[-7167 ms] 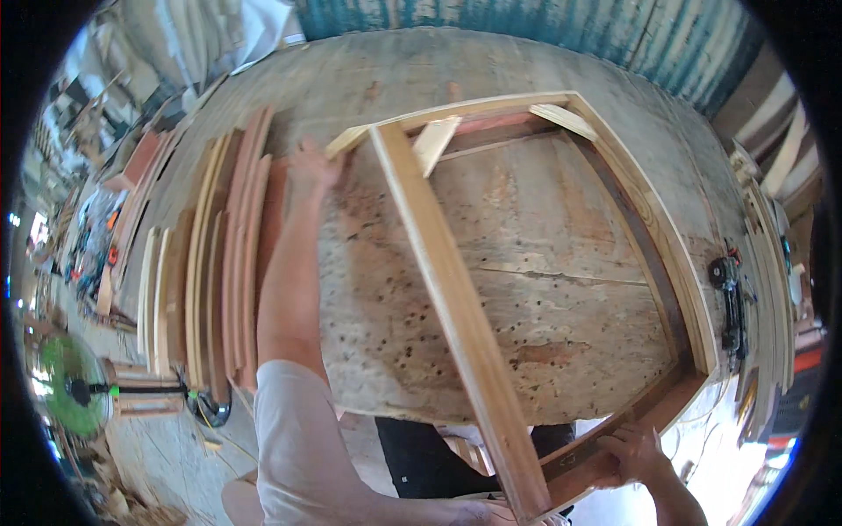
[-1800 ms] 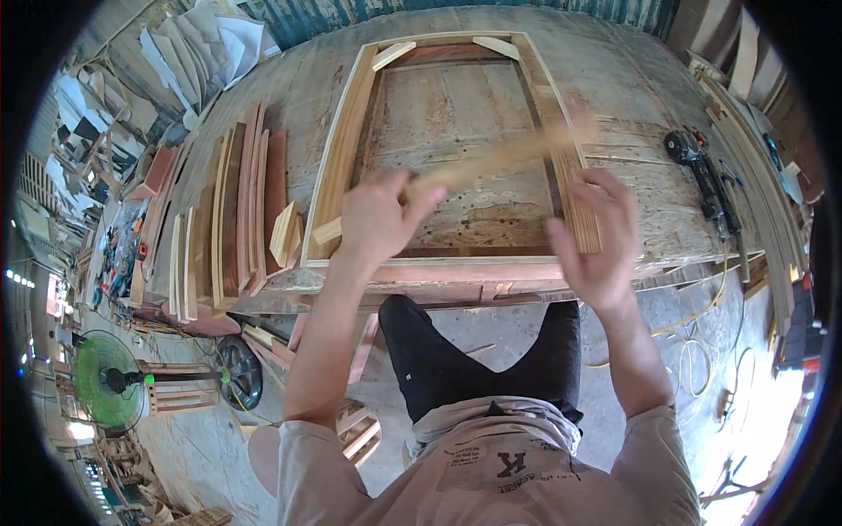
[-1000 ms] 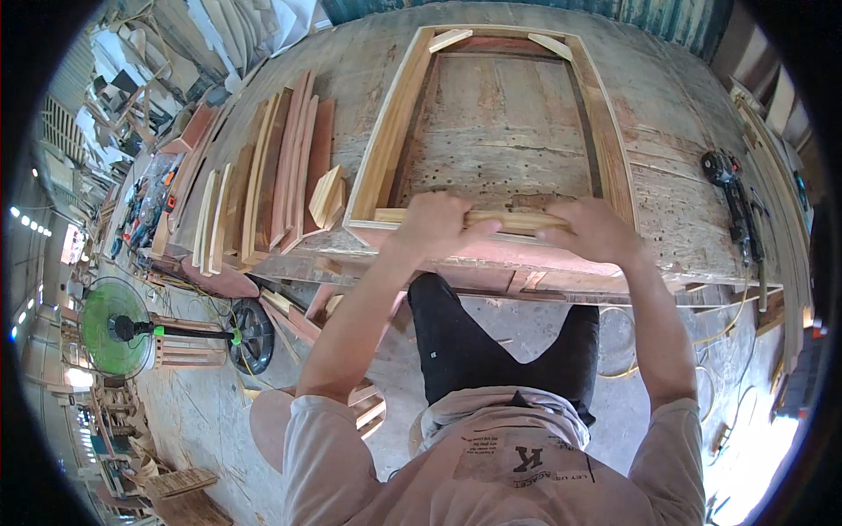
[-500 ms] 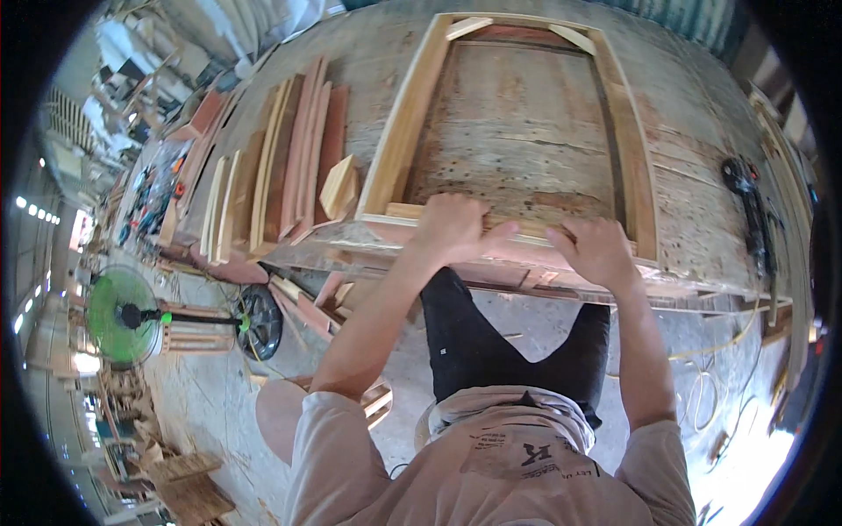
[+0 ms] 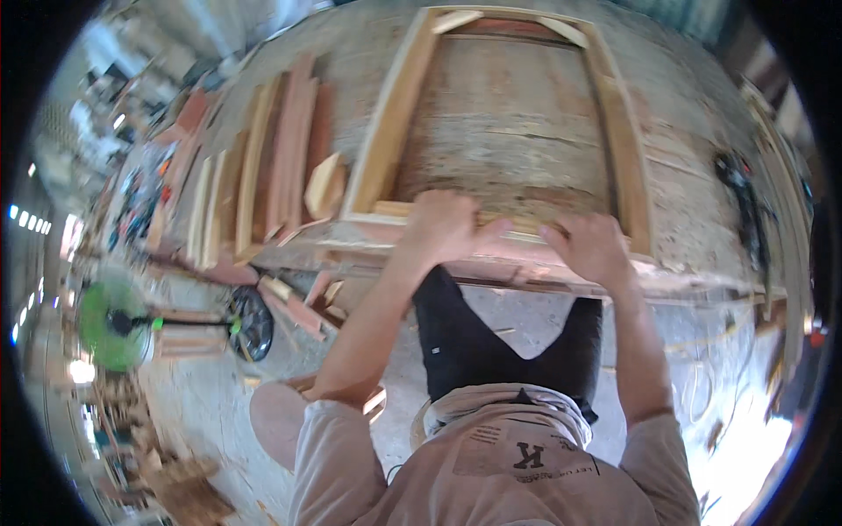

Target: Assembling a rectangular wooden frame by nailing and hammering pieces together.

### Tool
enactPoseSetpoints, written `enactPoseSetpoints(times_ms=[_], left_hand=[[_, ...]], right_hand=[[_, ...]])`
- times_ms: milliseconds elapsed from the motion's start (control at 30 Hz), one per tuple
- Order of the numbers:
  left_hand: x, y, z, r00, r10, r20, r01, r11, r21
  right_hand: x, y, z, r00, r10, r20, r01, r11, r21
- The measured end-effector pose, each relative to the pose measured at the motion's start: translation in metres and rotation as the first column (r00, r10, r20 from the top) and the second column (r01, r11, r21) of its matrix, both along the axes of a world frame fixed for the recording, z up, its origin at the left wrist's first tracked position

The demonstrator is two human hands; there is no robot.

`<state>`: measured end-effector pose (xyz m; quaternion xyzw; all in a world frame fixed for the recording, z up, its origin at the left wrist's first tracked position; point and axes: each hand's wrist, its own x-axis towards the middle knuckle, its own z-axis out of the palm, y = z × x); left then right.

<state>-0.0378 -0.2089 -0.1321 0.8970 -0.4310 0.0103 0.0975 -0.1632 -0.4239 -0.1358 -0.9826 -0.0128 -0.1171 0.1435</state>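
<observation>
A large rectangular wooden frame [image 5: 629, 158] lies flat on the worn wooden worktable [image 5: 513, 114], with small diagonal corner blocks [image 5: 460, 21] at its far end. Along its near edge runs a wooden strip [image 5: 523, 227], set against the inner side of the near rail. My left hand [image 5: 445, 226] is closed over the strip and rail left of the middle, thumb pointing right. To the right, my right hand [image 5: 594, 249] grips the same edge, thumb pointing left. The fingertips of both hands are partly hidden behind the wood.
Several wooden boards [image 5: 254, 167] lie left of the frame, beside a short pale block [image 5: 325, 186]. A black power tool [image 5: 742, 206] rests at the table's right. On the floor at left stands a green fan [image 5: 114, 323]; a round stool [image 5: 279, 422] is by my left arm.
The whole view has shifted slightly, with the scene moving a little left and up, and is more blurred. Both hands keep their places on the frame's near edge.
</observation>
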Motion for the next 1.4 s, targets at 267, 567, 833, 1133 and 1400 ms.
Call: enactPoseSetpoints(times_ms=[267,567,833,1133,1400], left_hand=[[-0.002,0.01,0.002,0.999,0.004,0.034,-0.004,1.0,-0.009],[-0.001,0.001,0.002,1.0,-0.003,0.004,0.003,1.0,0.001],[-0.003,0.002,0.006,0.998,-0.044,0.035,0.038,0.988,0.148],[-0.014,-0.006,0.011,0.996,-0.087,0.035,0.083,0.992,0.096],[-0.033,-0.028,0.033,0.994,-0.112,0.009,0.11,0.984,0.139]], right_hand=[[0.005,0.007,-0.004,0.998,0.02,0.065,-0.019,1.0,-0.011],[-0.001,-0.009,0.004,0.992,0.072,-0.1,-0.064,0.995,0.078],[-0.001,-0.018,-0.001,0.978,0.183,-0.099,-0.181,0.983,0.032],[-0.009,-0.025,0.006,0.972,0.175,-0.155,-0.166,0.984,0.069],[-0.035,-0.041,0.031,0.95,0.116,-0.289,-0.108,0.993,0.043]])
